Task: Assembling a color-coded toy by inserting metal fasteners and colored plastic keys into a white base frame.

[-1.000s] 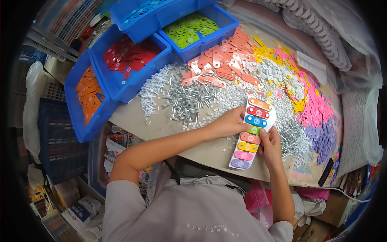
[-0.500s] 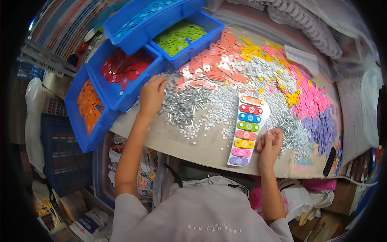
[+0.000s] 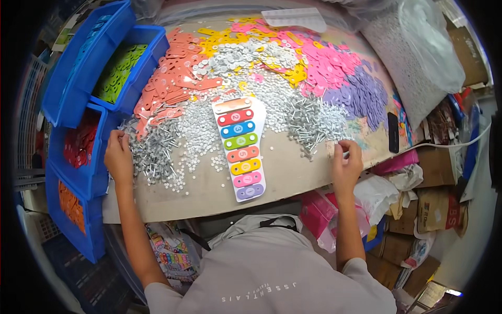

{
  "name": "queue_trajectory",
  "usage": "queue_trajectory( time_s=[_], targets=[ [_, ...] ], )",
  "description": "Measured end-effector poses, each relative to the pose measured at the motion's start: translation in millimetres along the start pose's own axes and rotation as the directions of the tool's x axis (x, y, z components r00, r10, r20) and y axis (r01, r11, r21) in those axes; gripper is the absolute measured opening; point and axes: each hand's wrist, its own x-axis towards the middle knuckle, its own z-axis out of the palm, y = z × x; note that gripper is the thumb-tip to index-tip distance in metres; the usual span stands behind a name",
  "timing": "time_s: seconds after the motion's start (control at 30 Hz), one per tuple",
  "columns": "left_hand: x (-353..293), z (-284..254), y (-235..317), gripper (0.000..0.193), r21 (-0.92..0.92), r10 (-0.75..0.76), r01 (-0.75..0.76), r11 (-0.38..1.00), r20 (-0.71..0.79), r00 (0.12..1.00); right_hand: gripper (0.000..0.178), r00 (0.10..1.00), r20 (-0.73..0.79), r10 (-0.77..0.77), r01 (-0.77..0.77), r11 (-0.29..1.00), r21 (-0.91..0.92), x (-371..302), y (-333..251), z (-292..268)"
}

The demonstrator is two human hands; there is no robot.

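Observation:
A toy xylophone (image 3: 243, 153) with rainbow-coloured bars on a white base lies in the middle of the table, apart from both hands. My left hand (image 3: 119, 158) has its fingers bent together at the left edge of a heap of silvery nail-like pins (image 3: 156, 152). At the front right edge of a second heap of pins (image 3: 316, 123), my right hand (image 3: 348, 166) is curled, with thumb and fingers drawn together. Whatever either set of fingers grips is too small or hidden to make out. Small whitish round washers (image 3: 197, 131) are spread between the two heaps.
Blue bins (image 3: 99, 144) at the left hold coloured bars. Loose orange-red bars (image 3: 172, 76), pink bars (image 3: 332, 60) and purple bars (image 3: 361, 97) are piled toward the back. A black phone-like object (image 3: 393, 132) lies at the right, near a white cable (image 3: 444, 144) and a clear bag (image 3: 402, 68).
The view has swung to the right. My right hand has moved away from the xylophone to the right-hand pin heap. My left hand stays beside the left-hand pin heap.

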Motion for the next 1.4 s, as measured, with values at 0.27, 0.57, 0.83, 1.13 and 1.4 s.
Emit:
queue_trajectory(
  time_s=[0.27,0.57,0.83,1.13,1.4],
  targets=[
    [-25,-29,58,0.011,-0.447,-0.081,0.103,0.888,0.069,0.994,0.008,0.977,0.170,-0.126,0.162,0.963,-0.215,-3,43,-10],
    [-75,-37,137,0.008,-0.794,0.183,0.493,0.355,0.577,0.796,0.005,0.965,0.206,-0.163,0.227,0.912,-0.342,10,32,-3],
    [-83,-9,163,0.014,-0.628,0.318,0.775,0.065,0.750,0.581,0.015,0.916,0.109,-0.385,0.329,0.879,0.345,-17,-69,42],
    [-78,6,170,0.014,-0.610,0.354,0.791,0.039,0.749,0.560,0.018,0.863,0.194,-0.467,0.356,0.833,0.423,-9,-101,75],
    [-77,2,175,0.011,-0.608,0.339,0.789,0.087,0.763,0.551,0.019,0.843,0.205,-0.497,0.384,0.824,0.416,-14,-95,81]
  ],
)
